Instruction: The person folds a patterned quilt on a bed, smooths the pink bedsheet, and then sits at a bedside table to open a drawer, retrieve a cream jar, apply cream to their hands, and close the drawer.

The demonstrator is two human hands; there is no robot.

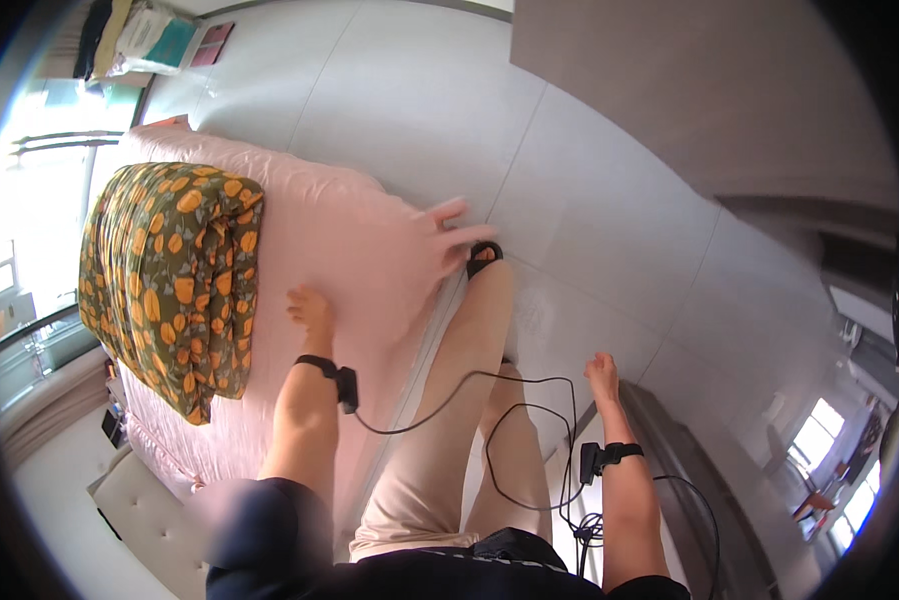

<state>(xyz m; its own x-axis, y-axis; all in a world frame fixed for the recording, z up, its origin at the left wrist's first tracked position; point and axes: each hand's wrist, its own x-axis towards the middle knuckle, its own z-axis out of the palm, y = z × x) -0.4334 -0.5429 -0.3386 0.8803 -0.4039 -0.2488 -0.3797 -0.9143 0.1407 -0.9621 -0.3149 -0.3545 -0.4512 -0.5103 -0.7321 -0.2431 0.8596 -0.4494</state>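
Observation:
My left hand (310, 309) is above the pink bedsheet (344, 247), its fingers bent and a little apart, with nothing visible in them. Whether it touches the sheet I cannot tell. To its left lies a folded quilt (168, 285), dark green with orange flower-like shapes. A corner of the pink sheet reaches past the bed's edge in blurred folds near my black open-toed shoe (484, 255). My right hand (601, 371) hangs over the floor, well away from the bed, loosely curled with no object seen in it. Both wrists wear black straps with small box-like devices.
A thin black cable (487, 442) loops between the wrist devices across my legs. Pale large tiles (592, 172) cover the floor. A tufted headboard (149, 517) stands lower left. A brown furniture panel (689, 90) rises upper right. Bagged items (149, 45) sit upper left by a bright window.

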